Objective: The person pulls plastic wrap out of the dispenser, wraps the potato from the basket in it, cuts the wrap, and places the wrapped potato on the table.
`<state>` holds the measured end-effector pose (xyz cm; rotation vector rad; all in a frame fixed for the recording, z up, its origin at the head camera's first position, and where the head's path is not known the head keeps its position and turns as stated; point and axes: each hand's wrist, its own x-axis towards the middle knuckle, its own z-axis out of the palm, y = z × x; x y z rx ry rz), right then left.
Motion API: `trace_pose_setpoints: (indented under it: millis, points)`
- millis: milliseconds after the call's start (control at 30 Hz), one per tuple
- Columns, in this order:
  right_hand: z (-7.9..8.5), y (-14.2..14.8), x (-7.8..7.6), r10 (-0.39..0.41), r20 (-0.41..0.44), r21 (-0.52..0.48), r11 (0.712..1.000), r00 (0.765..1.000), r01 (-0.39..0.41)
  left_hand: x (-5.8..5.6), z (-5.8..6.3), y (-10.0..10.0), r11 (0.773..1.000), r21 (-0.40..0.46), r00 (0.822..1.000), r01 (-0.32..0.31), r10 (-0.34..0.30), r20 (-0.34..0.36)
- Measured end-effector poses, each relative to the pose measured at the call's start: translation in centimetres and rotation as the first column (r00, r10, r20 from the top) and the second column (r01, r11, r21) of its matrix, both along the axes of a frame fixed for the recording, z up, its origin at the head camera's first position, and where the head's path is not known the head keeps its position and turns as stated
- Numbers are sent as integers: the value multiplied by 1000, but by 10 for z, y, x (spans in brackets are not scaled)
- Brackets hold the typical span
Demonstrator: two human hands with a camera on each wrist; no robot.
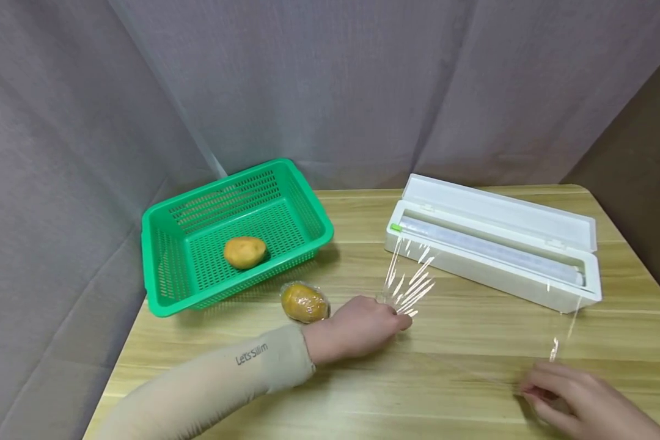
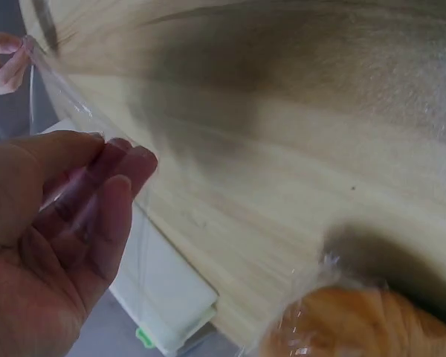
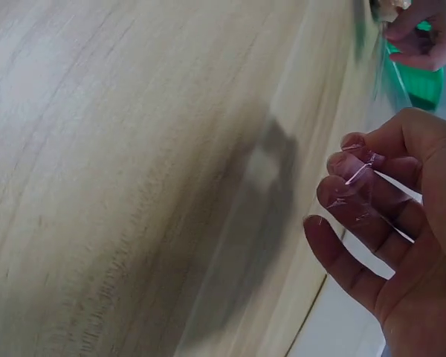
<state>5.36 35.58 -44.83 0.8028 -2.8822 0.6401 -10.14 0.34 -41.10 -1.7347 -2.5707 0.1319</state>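
Observation:
A sheet of clear plastic wrap [image 1: 412, 287] stretches from a white dispenser box [image 1: 489, 269] toward both hands. My left hand [image 1: 365, 327] pinches one corner of it, the film bunching in bright creases by the fingers. At the lower right my right hand [image 1: 577, 397] pinches the other corner; in the right wrist view the film [image 3: 360, 175] lies across its fingertips. Just left of my left hand sits a wrapped yellow-brown fruit or potato [image 1: 305, 303], glossy with film. An unwrapped one [image 1: 244, 252] lies in the green basket [image 1: 236, 293].
The dispenser's lid [image 1: 500, 208] stands raised at the back, with the film roll [image 1: 489, 250] showing inside and a small green slider [image 1: 396, 227] at its left end. A grey curtain [image 1: 330, 91] hangs behind the wooden table [image 1: 445, 397].

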Motion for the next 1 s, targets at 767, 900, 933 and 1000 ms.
trace_pose_setpoints:
  millis: [767, 900, 933, 1000]
  points:
    - [-6, -7, -1, -191, 78, 81, 979, 978, 185, 2, -18, 6, 999, -48, 993, 14, -20, -120]
    - [-5, -8, 0, -175, 63, 9, 984, 982, 175, -1, -19, 5, 1000, -31, 998, -1, -1, -69]
    - [-4, -7, 0, -171, 52, -2, 985, 984, 171, -2, -18, 5, 1000, -26, 999, -11, 10, -30]
    - [-2, -7, -1, -163, 18, -8, 987, 986, 163, -4, -17, 4, 999, -15, 998, -31, 32, 55]
